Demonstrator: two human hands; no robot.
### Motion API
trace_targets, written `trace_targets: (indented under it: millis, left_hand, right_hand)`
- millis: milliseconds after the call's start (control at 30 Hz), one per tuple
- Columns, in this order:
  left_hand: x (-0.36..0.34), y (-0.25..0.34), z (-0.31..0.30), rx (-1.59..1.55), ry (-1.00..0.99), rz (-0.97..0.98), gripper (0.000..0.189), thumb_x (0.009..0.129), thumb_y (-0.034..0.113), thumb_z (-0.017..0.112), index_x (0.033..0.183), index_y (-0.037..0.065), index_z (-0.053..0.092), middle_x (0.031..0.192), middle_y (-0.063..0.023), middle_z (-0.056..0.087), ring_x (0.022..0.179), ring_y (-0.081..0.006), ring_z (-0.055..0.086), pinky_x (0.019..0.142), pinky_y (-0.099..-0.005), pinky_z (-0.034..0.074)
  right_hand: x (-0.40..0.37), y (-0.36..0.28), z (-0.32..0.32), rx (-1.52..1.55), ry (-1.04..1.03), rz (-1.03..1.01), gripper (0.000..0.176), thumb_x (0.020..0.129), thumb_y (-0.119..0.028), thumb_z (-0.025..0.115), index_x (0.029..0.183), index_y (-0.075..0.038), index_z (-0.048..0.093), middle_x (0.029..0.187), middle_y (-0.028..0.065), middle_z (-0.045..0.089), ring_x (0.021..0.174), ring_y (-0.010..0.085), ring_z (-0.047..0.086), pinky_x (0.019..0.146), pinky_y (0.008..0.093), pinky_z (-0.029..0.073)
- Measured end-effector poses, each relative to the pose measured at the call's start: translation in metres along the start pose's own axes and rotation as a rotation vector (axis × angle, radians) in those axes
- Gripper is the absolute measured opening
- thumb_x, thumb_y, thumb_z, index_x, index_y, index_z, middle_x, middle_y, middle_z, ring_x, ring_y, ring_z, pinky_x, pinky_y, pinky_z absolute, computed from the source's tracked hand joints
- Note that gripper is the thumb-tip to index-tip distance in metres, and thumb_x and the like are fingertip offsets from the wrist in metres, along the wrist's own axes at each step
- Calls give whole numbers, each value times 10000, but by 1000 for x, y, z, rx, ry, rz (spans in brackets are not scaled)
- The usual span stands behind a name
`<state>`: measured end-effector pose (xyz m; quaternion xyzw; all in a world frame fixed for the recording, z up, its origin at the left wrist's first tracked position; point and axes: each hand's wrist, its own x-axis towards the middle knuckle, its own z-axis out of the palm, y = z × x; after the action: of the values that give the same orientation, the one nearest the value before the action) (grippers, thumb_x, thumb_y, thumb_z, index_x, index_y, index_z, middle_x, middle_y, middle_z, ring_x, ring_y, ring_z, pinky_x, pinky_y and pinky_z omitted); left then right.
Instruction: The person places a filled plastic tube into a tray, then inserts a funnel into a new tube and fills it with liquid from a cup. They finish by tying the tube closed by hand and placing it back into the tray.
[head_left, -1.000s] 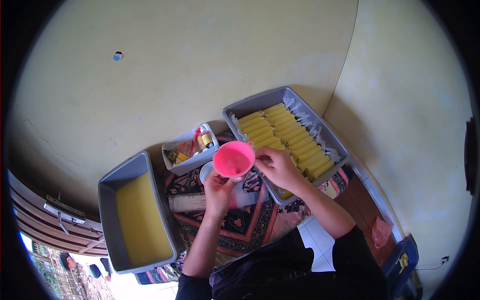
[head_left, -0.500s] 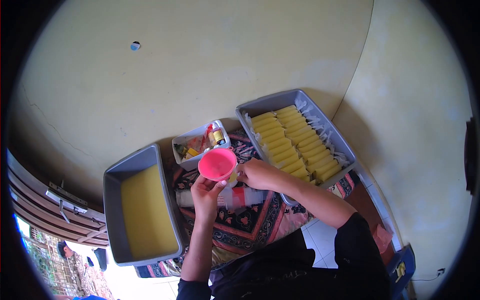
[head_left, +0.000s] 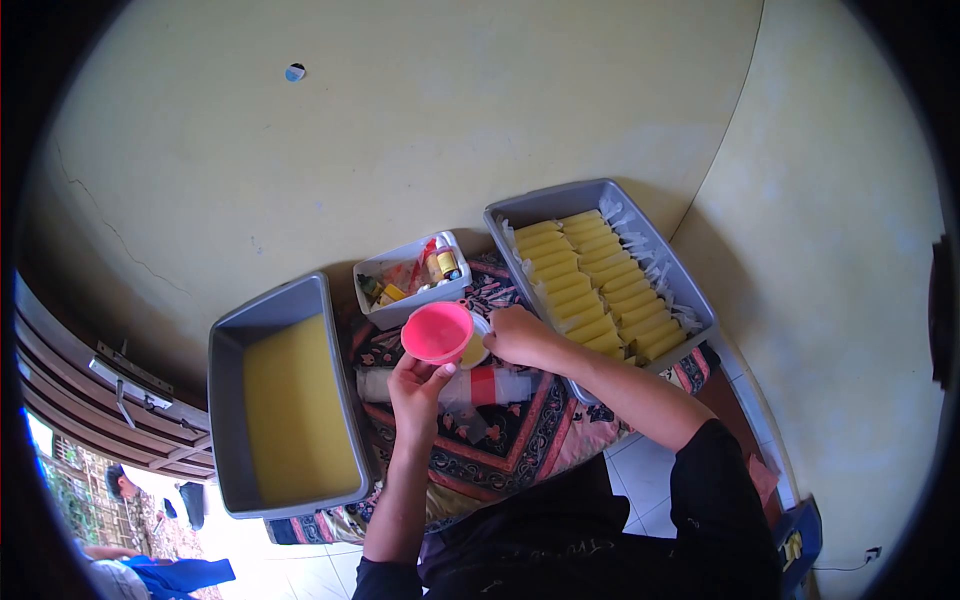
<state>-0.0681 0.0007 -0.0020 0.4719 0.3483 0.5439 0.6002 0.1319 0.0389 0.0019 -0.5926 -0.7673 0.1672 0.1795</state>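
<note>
My left hand (head_left: 415, 390) is closed around the lower part of a pink funnel (head_left: 437, 335), its wide mouth facing up toward me. Clear plastic (head_left: 470, 415) shows just below and beside those fingers. Right behind the funnel, my right hand (head_left: 515, 337) grips a white cup (head_left: 481, 328) with yellow liquid inside. The funnel's rim covers part of the cup in this view. Under both hands lies a stack of clear plastic bags (head_left: 385, 385) with a red band, on a dark patterned cloth (head_left: 475, 455).
At left stands a grey tub (head_left: 362, 480) of yellow liquid. A white box (head_left: 395, 318) with small bottles sits behind the funnel. To the right, another grey tub (head_left: 703, 305) holds rows of filled yellow tubes (head_left: 590, 285). People (head_left: 125, 480) are visible at lower left.
The white cup and my right hand have shifted slightly right, and more of the cup shows beside the funnel. My left hand still holds the funnel. The view has turned a little.
</note>
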Motion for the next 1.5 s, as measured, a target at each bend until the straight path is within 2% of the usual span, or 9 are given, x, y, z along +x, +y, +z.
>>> trace_targets:
  millis: [33, 100, 133, 200, 300, 433, 933, 1233, 1500]
  left_hand:
    - [-1, 0, -1, 7, 4, 4, 424, 799, -79, 686, 1203, -45, 561, 1091, -120, 675, 1010, -181, 648, 913, -294, 484]
    - [-2, -2, -7, -6, 24, 10, 416, 796, -82, 687, 1193, -47, 567, 1084, -122, 677, 1003, -183, 650, 911, -295, 486]
    - [-2, -2, -9, -18, 37, 15, 408, 793, -86, 688, 1182, -50, 572, 1078, -124, 679, 996, -186, 653, 908, -295, 488]
    - [-5, 1, -9, -24, 51, 29, 393, 792, -87, 689, 1167, -52, 579, 1070, -126, 681, 989, -186, 655, 902, -294, 490]
    - [-9, 8, -10, -18, 61, 28, 368, 789, -89, 691, 1142, -55, 590, 1055, -129, 685, 976, -185, 659, 894, -292, 493]
    - [-11, 10, 0, 12, 37, 1, 358, 784, -94, 692, 1127, -56, 596, 1037, -124, 689, 963, -179, 661, 893, -294, 497]
    - [7, 2, 78, -51, -233, 23, 436, 799, -102, 682, 1212, -52, 551, 1091, -109, 673, 1042, -159, 626, 912, -286, 499]
    - [11, 13, 101, -56, -253, 93, 466, 815, -76, 689, 1221, -43, 461, 1053, -167, 683, 995, -166, 643, 859, -282, 531]
    - [11, 21, 105, -66, -245, 117, 432, 819, -73, 688, 1187, -46, 464, 1052, -175, 682, 1002, -172, 641, 863, -287, 533]
  right_hand:
    - [1, -2, -3, -2, -3, -5, 209, 848, -110, 582, 818, 97, 568, 692, 265, 633, 683, 408, 664, 637, 462, 540]
    - [0, -6, -10, 404, -108, 197, 210, 873, -94, 561, 808, 106, 557, 679, 222, 648, 612, 300, 692, 528, 370, 566]
    - [-2, -7, -14, 404, -112, 196, 210, 873, -94, 561, 808, 106, 557, 679, 222, 648, 612, 300, 692, 528, 370, 566]
    - [-7, -6, -24, 741, -42, 280, 255, 866, -117, 581, 794, 127, 597, 662, 220, 652, 554, 279, 682, 521, 359, 572]
    - [-15, -5, -40, 865, 90, 233, 195, 889, -62, 556, 810, 116, 562, 653, 190, 648, 534, 223, 678, 459, 303, 566]
    - [-26, -6, -62, 1022, 238, 176, 158, 927, -47, 526, 830, 77, 517, 674, 183, 645, 563, 228, 682, 479, 310, 575]
    - [-67, -8, -122, 917, 705, -84, 145, 954, -74, 564, 840, -4, 509, 673, 44, 572, 567, 111, 621, 453, 218, 477]
    - [-77, -16, -124, 846, 832, -143, 168, 950, -73, 579, 819, -7, 499, 669, 19, 563, 547, 46, 558, 436, 192, 406]
    - [-79, -21, -121, 748, 835, -228, 138, 946, -34, 576, 836, 5, 502, 688, -2, 545, 604, 11, 508, 518, 188, 437]
